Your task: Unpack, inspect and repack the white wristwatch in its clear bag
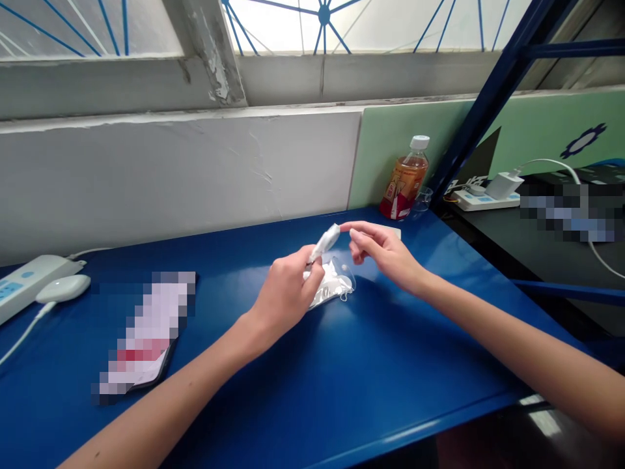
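Note:
My left hand [290, 280] is closed, pinching a small white plastic-looking piece [326, 242] that points up and to the right. What exactly this piece is cannot be made out. My right hand [381, 251] has its index finger stretched out, the tip at the upper end of the white piece, with the other fingers loosely bent and nothing gripped. Below the two hands, a clear plastic bag [336, 283] with white contents and a small bead chain lies on the blue table [293, 391]. My left hand covers part of the bag.
A phone [156, 326] lies at the left, beside a white power strip [29, 286] and a white corded device [63, 288]. At the back stand a drink bottle [405, 182] and a clear cup [422, 198]. A blue metal post [488, 111] rises at the right.

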A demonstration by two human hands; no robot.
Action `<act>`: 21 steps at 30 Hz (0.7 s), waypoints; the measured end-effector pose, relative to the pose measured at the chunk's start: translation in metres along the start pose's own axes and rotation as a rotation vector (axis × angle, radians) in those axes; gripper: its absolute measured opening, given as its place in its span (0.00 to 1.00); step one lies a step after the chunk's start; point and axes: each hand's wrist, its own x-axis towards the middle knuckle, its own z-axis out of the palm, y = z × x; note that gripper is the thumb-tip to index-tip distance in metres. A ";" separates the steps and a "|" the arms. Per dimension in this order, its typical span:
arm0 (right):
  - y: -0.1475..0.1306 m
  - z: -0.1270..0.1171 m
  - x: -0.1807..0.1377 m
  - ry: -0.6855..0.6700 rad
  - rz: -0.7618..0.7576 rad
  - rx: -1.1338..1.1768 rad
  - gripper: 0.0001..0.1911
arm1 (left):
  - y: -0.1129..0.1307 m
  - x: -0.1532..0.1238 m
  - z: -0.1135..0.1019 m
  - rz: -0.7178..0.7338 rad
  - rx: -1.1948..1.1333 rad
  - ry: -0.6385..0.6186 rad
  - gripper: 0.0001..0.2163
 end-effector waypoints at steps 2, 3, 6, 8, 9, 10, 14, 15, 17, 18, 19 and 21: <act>0.005 -0.002 -0.010 -0.049 0.019 0.030 0.21 | -0.002 -0.003 0.004 0.075 0.214 -0.017 0.11; 0.006 -0.003 -0.014 -0.060 0.009 0.016 0.20 | -0.003 -0.005 0.006 0.100 0.268 -0.024 0.11; 0.008 -0.004 -0.022 -0.031 -0.040 -0.069 0.15 | -0.002 -0.009 0.012 0.154 0.252 -0.029 0.10; 0.008 -0.005 -0.025 0.003 -0.058 -0.115 0.12 | -0.001 -0.010 0.015 0.173 0.145 -0.038 0.10; 0.008 -0.006 -0.026 0.014 -0.061 -0.132 0.11 | -0.001 -0.010 0.016 0.174 0.083 -0.044 0.10; 0.009 -0.007 -0.027 0.019 -0.061 -0.145 0.11 | -0.002 -0.010 0.017 0.166 0.027 -0.051 0.11; 0.017 -0.015 -0.025 0.038 -0.060 -0.197 0.12 | -0.008 -0.009 0.016 0.087 -0.075 -0.075 0.23; 0.019 -0.017 -0.023 0.046 -0.064 -0.221 0.12 | -0.011 -0.009 0.014 0.064 -0.077 -0.087 0.27; 0.023 -0.020 -0.020 0.070 -0.081 -0.277 0.12 | -0.017 -0.011 0.011 0.025 -0.084 -0.095 0.30; 0.025 -0.021 -0.019 0.083 -0.087 -0.309 0.12 | -0.019 -0.013 0.010 0.020 -0.087 -0.105 0.30; 0.025 -0.022 -0.018 0.096 -0.090 -0.345 0.11 | -0.022 -0.014 0.009 0.018 -0.085 -0.119 0.29; 0.025 -0.022 -0.018 0.128 -0.090 -0.429 0.10 | -0.026 -0.017 0.009 0.030 -0.069 -0.133 0.26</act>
